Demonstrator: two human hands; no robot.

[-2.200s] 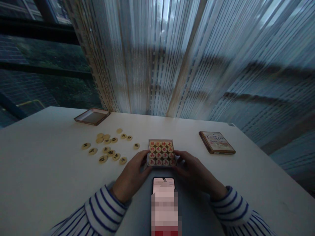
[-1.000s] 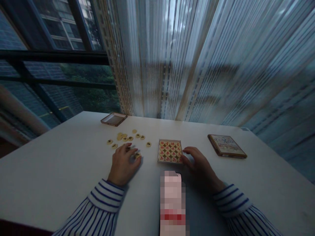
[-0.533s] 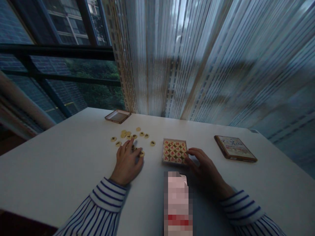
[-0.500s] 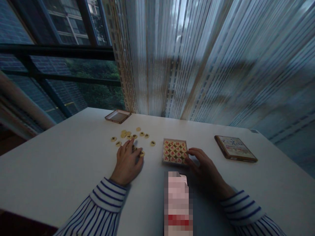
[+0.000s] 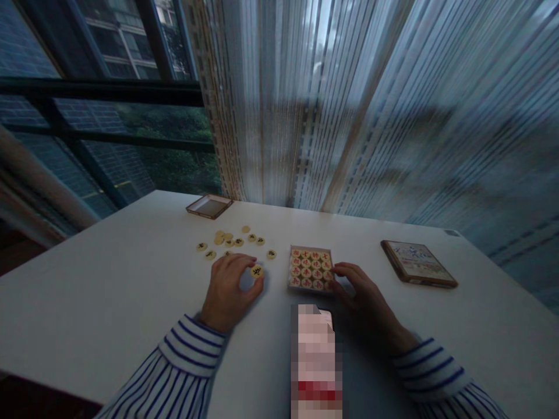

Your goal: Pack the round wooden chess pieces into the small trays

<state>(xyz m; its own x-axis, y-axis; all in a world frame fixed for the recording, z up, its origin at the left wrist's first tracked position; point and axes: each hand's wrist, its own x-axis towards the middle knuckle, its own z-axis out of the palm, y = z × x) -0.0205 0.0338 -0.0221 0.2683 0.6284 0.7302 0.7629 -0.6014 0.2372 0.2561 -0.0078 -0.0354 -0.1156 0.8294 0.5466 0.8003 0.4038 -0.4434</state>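
Between the thumb and fingers of my left hand [image 5: 231, 291] is a round yellow piece [image 5: 257, 272] with a black character. Several loose yellow pieces [image 5: 239, 242] lie beyond that hand, some with black characters up and some showing plain faces. A square box [image 5: 310, 290] at the centre holds rows of round pieces with red characters [image 5: 306, 272]. My right hand [image 5: 364, 297] rests at the box's right side, thumb and fingers curved against its edge and near corner.
An open, shallow tray or lid [image 5: 209, 207] lies at the far left of the white table [image 5: 109, 279]. To the right sits a flat box with a printed cover [image 5: 418, 263]. A pixelated object [image 5: 317, 361] is at the near edge. Curtains hang behind.
My left hand has closed on a black-character piece and moved slightly right with it, off the spot where it hovered over the pieces. My right hand and the box look the same.
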